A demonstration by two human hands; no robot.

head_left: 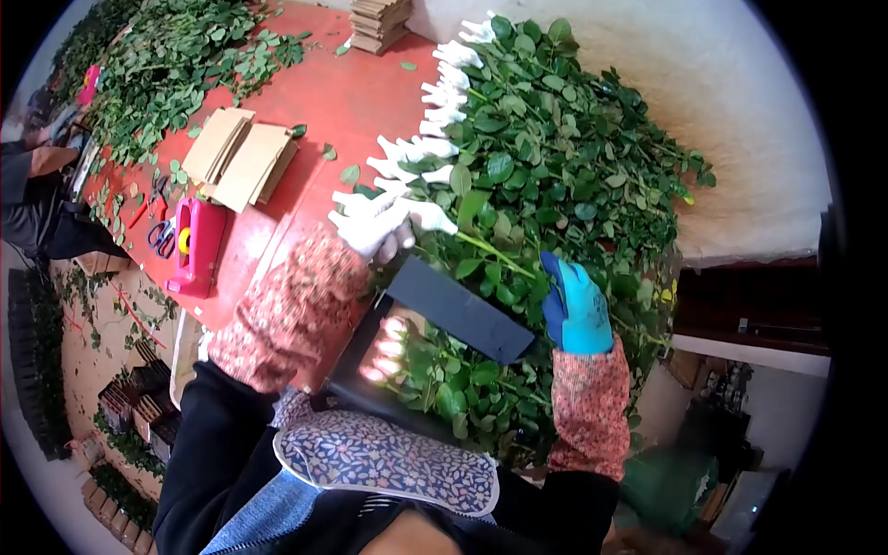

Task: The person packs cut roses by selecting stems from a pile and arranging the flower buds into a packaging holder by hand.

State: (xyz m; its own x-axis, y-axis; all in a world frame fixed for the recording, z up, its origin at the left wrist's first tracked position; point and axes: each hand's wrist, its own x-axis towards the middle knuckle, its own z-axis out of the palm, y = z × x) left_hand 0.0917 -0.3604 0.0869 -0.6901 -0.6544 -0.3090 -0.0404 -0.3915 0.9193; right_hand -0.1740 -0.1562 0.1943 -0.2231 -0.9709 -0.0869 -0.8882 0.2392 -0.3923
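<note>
Around the black stand, mostly looking at a big red table, reaching well beyond it and off to the left. Beyond the stand and out to its right, got a thick heap of leafy stems, with white-wrapped heads lined up along the side nearer the cardboard. Way beyond and left of the stand, seeing a loose leafy pile, plus a co-worker at the edge of view. Left of the stand, got stacked cardboard pieces, a pink tape dispenser and blue-handled scissors. Inside the stand, spotting pale pink blooms.

Now the good bit: just beyond the stand, got one stem slung between both gloves, white wrap at the left end. At the stand's far left corner, left hand bunched up against that wrap. White glove on white wrap though, so can't tell pinching from just touching. Right of the stand, right hand with fingers curled in, seemingly pinching the stem lower down.

Step in hand, at a guess: steadying a single wrapped stem at both ends. Calls for a light touch on the wrap and a level, supported stem, clear of neighbouring leaves.
</note>
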